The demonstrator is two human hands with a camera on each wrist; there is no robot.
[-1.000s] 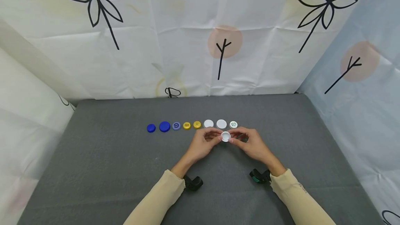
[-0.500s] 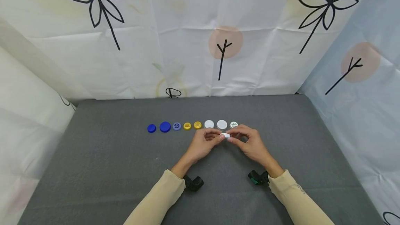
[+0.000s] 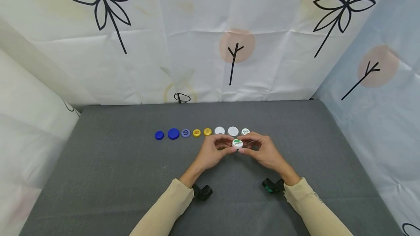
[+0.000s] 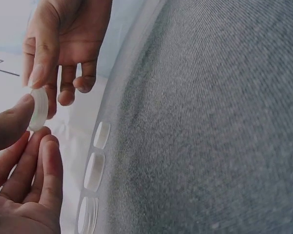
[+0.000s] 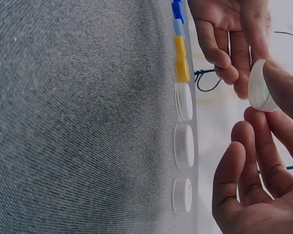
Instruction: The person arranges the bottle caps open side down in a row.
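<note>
A small white bottle cap [image 3: 237, 144] with a green print on its top is pinched between both hands, just above the table. My left hand [image 3: 214, 151] grips its left edge with thumb and fingers, and my right hand [image 3: 258, 150] grips the right edge. In the left wrist view the cap [image 4: 38, 109] is seen from its ridged side. The right wrist view shows the cap [image 5: 259, 87] tilted, with a trace of green on its face. Just beyond the hands lies a printed white cap [image 3: 245, 131], last in a row.
The row on the grey table [image 3: 131, 177] runs left from there: two white caps, one of them plain [image 3: 233, 131], two yellow caps [image 3: 207, 131], a light blue cap [image 3: 185, 133], and two dark blue caps [image 3: 173, 133]. White printed cloth [image 3: 197, 46] hangs behind.
The cap has turned over between the fingers: its hollow underside faced up, then its edge, and now its green-printed top shows. Both hands have stayed nearly in place.
</note>
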